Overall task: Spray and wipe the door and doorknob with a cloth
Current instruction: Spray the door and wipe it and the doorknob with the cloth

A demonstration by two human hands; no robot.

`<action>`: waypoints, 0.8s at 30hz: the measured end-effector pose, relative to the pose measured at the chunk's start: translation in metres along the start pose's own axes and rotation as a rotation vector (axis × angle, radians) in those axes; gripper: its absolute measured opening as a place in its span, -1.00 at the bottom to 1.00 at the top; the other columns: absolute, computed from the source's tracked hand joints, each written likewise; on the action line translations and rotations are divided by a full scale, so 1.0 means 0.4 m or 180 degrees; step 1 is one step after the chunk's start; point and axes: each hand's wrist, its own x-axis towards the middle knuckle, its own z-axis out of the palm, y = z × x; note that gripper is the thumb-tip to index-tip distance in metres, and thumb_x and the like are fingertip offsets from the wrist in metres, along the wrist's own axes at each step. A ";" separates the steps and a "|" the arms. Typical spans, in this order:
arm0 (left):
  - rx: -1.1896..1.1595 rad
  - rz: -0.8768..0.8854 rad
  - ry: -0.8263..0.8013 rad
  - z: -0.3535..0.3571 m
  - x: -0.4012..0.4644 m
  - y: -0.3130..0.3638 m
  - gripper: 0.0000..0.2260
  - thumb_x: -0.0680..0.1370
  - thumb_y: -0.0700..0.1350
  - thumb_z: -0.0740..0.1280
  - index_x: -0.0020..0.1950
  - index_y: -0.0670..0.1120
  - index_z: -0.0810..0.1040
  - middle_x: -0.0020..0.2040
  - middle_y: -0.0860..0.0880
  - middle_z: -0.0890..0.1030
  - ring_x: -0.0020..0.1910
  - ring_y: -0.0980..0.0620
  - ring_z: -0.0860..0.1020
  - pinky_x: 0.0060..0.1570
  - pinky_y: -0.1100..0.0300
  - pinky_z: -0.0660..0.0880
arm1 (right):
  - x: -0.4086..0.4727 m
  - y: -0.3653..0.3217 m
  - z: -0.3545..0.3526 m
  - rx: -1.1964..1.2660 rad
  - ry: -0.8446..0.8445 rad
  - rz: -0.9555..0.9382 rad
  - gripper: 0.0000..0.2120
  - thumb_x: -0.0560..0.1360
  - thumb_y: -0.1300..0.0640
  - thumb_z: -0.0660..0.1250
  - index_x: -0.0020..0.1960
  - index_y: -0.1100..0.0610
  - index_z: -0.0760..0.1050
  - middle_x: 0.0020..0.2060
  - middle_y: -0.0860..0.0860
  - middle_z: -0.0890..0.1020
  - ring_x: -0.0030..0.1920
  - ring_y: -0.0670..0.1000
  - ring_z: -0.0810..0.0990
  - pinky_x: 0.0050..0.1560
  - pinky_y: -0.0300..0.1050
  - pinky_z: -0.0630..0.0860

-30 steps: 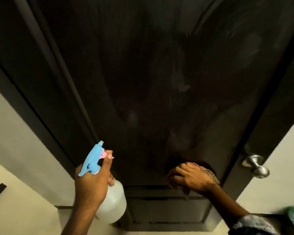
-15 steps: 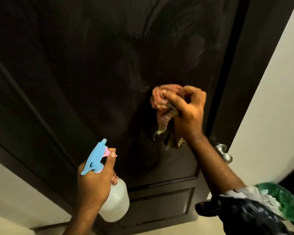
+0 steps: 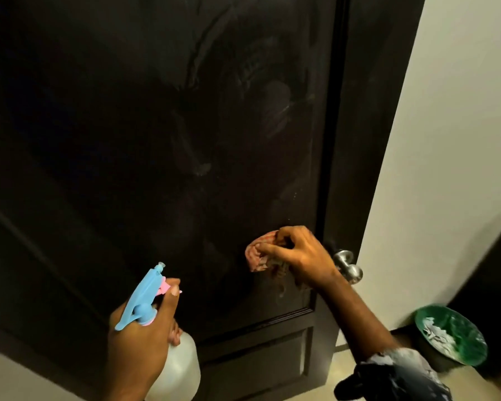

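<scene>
Dark door (image 3: 162, 134) fills most of my view, its panel streaked with faint wipe marks and smears in the upper middle. My right hand (image 3: 304, 257) is low on the panel, near its right edge, fingers curled round a bunched red-patterned cloth (image 3: 258, 253) and holding it against the wood; a frayed bit of the cloth hangs below the fist. Just to the right of that hand, the metal knob (image 3: 349, 266) sticks out from the door's edge, partly hidden by my wrist; I cannot tell whether wrist and knob touch. My left hand (image 3: 141, 337) is held off the door, lower left, grip closed round the neck of a bottle (image 3: 180, 369) with a translucent white body, a blue spray head and a pink nozzle tip aimed up toward the door; thumb lies alongside the head. Pale wall (image 3: 451, 140) to the right. Green bin (image 3: 451, 337) with white scraps sits on the floor by the wall, lower right.
</scene>
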 end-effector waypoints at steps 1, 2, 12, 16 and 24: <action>-0.0012 0.0020 -0.0021 0.004 -0.005 0.006 -0.72 0.44 0.05 0.41 -0.20 -0.17 0.65 -0.57 -0.19 0.51 -0.53 -0.23 0.54 -0.18 -0.26 0.64 | 0.006 -0.002 -0.033 0.0178 0.0050 0.0065 -0.56 0.49 -0.32 0.54 -0.23 0.04 0.56 -0.30 -0.10 0.61 -0.22 -0.16 0.58 -0.18 -0.06 0.48; -0.0026 0.0061 -0.0051 0.008 -0.007 0.011 -0.76 0.44 0.05 0.41 -0.17 -0.13 0.66 -0.58 -0.19 0.51 -0.54 -0.22 0.54 -0.20 -0.26 0.64 | 0.014 0.004 -0.064 0.0357 0.0158 0.0062 -0.60 0.50 -0.24 0.56 -0.22 0.06 0.58 -0.31 -0.09 0.61 -0.24 -0.20 0.57 -0.20 -0.05 0.50; -0.0084 0.0249 -0.0340 0.114 -0.027 0.017 -0.64 0.42 0.09 0.42 -0.10 -0.23 0.63 -0.53 -0.19 0.54 -0.51 -0.21 0.57 -0.21 -0.21 0.67 | 0.177 -0.176 -0.271 0.0884 0.2692 -0.0282 -0.90 0.64 0.01 0.45 0.14 -0.06 0.60 0.08 0.02 0.50 0.06 -0.21 0.53 0.15 -0.26 0.51; -0.0200 0.0214 -0.0346 0.141 -0.030 0.031 -0.61 0.40 0.08 0.43 -0.23 -0.29 0.59 -0.55 -0.20 0.52 -0.54 -0.21 0.55 -0.30 -0.08 0.66 | 0.259 -0.210 -0.239 0.0031 0.3175 -0.0720 -0.62 0.63 0.12 0.44 0.44 0.10 0.59 0.13 0.18 0.52 0.17 0.12 0.53 0.18 -0.12 0.55; -0.0161 0.0291 -0.0356 0.156 -0.023 0.033 -0.82 0.45 0.03 0.40 -0.13 -0.07 0.64 -0.54 -0.20 0.53 -0.57 -0.17 0.54 -0.46 0.18 0.62 | -0.032 -0.047 -0.042 0.1820 0.1258 0.0590 -0.76 0.55 0.07 0.55 -0.13 -0.28 0.65 0.00 -0.15 0.58 0.00 -0.32 0.59 0.20 -0.11 0.61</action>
